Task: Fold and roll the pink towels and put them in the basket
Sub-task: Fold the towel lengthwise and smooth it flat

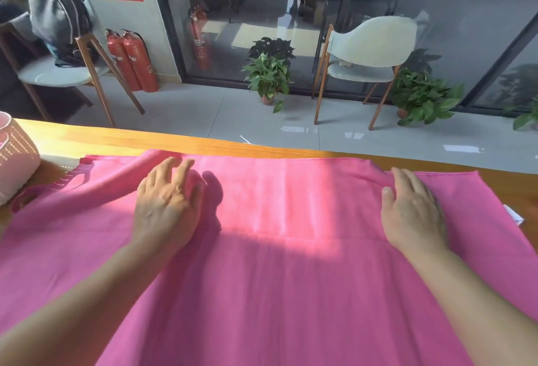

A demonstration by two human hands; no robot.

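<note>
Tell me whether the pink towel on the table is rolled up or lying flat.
Lying flat, not rolled. The pink towel is spread over the wooden table, one fold edge across it, with both hands pressing it.

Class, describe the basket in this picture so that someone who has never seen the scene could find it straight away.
Start at the long wooden table covered by the spread pink towel. Follow its far edge to the left side of the picture, past the left hand. There, cut off by the frame, stands the basket: pale pink with a woven, perforated wall, the only container on the table.
</note>
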